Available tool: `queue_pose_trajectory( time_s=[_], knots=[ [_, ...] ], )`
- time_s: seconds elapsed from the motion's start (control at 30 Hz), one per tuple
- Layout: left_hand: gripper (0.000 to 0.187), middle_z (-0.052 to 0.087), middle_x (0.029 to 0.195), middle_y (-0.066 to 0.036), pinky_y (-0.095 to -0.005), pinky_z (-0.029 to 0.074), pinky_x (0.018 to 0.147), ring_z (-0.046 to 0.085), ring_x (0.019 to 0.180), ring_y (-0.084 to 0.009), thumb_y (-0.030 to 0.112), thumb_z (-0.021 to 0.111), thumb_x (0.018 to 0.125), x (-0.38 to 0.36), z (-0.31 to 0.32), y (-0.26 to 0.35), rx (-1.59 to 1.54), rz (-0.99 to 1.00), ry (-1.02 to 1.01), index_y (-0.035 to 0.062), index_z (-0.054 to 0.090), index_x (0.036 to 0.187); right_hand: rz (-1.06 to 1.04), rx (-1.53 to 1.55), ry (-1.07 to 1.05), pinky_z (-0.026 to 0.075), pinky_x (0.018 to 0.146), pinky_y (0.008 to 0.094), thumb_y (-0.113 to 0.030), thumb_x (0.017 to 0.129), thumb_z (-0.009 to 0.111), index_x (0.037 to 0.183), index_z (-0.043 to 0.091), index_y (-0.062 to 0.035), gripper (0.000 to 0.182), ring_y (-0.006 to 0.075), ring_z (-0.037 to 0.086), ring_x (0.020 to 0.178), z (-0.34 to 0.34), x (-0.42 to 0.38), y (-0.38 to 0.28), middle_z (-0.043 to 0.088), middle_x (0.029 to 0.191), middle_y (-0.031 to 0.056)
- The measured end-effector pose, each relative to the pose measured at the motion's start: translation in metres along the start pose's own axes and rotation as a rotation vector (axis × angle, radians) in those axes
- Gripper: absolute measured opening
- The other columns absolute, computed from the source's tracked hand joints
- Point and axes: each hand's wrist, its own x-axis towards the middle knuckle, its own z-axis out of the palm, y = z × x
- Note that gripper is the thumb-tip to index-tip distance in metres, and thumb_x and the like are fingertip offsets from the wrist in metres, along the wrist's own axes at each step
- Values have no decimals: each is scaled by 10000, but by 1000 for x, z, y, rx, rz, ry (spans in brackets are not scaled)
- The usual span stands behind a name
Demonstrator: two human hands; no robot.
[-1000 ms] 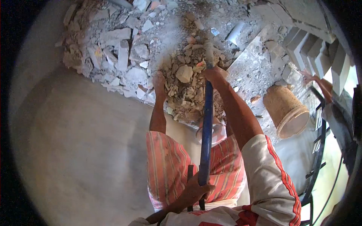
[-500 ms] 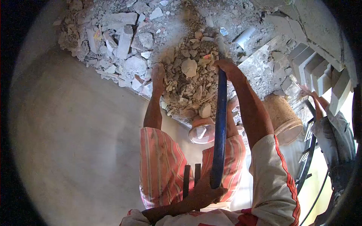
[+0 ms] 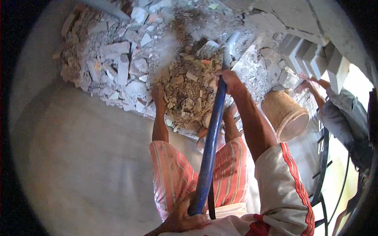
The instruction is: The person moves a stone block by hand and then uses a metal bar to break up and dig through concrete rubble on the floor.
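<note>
My right hand (image 3: 231, 82) is closed around the upper part of a long blue tool handle (image 3: 210, 145). Low in the view, my left hand (image 3: 183, 214) wraps the handle's near end. The handle slants up and to the right, ending in a grey metal part (image 3: 230, 45) among the debris. The shape of the tool's head cannot be made out clearly. Brown rubble (image 3: 185, 88) lies between my bare feet, just below the tool's far end. Behind the handle, a small bucket (image 3: 201, 144) is partly hidden.
Larger broken chunks (image 3: 124, 65) are heaped at the upper left beside a smooth grey surface (image 3: 86, 157). A dusty bucket (image 3: 275, 106) lies tipped on the right. Beyond it, a co-worker's hand (image 3: 303, 84) is near stepped grey slabs (image 3: 307, 59). A grey pole (image 3: 106, 8) enters at top left.
The handle has tilted, its near end swinging left with my left hand. My right hand has shifted slightly left and down. A large pale stone no longer shows on the rubble. The grey pole has appeared.
</note>
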Motion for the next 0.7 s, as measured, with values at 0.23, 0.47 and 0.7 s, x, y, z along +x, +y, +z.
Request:
queue_pose_trajectory(
  time_s=[0.23,0.47,0.7],
  knots=[
    [767,590,1043,-151,-317,438,832,583,918,-219,336,744,695,-71,31,43,102,-100,236,38,392,1308,229,590,-40,418,395,302,-111,806,577,782,533,-60,71,176,506,461,-5,-54,50,515,596,42],
    [641,544,1007,-132,-333,387,810,543,915,-248,451,692,694,-84,64,76,631,-148,-188,67,527,1180,169,966,-40,431,390,267,-90,800,585,807,512,-31,94,140,473,442,-26,-127,75,479,579,25],
    [646,512,881,-117,-337,377,675,527,766,-252,541,649,676,-72,137,85,897,145,-465,61,569,1100,156,1182,-91,452,389,229,-53,828,544,793,478,-82,80,98,457,415,-115,-226,98,468,542,-14]
  ],
)
